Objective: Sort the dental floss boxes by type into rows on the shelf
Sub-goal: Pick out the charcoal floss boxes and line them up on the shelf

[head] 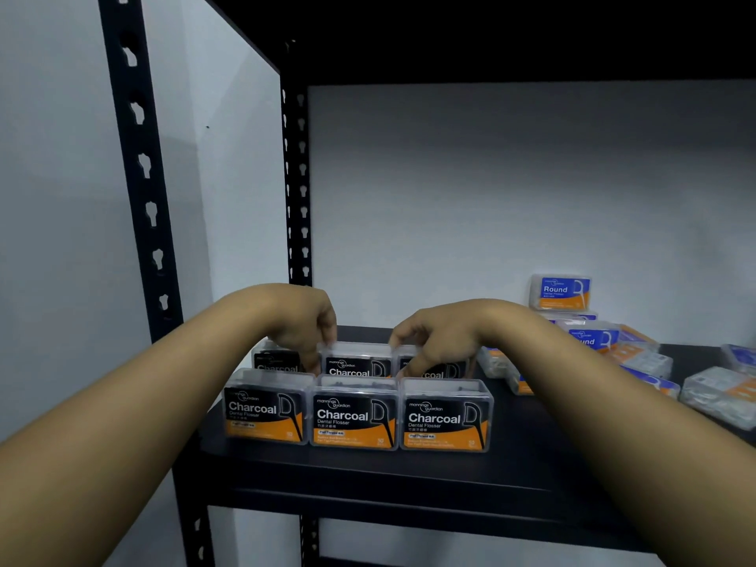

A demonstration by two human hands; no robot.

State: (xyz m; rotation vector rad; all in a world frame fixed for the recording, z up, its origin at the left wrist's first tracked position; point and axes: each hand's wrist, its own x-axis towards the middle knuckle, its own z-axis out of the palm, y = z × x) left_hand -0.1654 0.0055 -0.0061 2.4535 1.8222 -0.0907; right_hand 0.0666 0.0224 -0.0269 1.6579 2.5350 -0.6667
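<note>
Fingers of the left hand (304,325) and right hand (435,341) pinch opposite ends of the middle back-row Charcoal box (356,362), its long axis running between them.

Clear Charcoal boxes (354,419) carry black labels with white lettering and an orange band along the bottom. Clear Round boxes (561,292) carry blue labels with white lettering and an orange corner. The shelf (368,468) is matt black, and its posts (141,190) are black with rows of keyhole-shaped slots. The wall (511,190) behind is pale grey-white.
</note>
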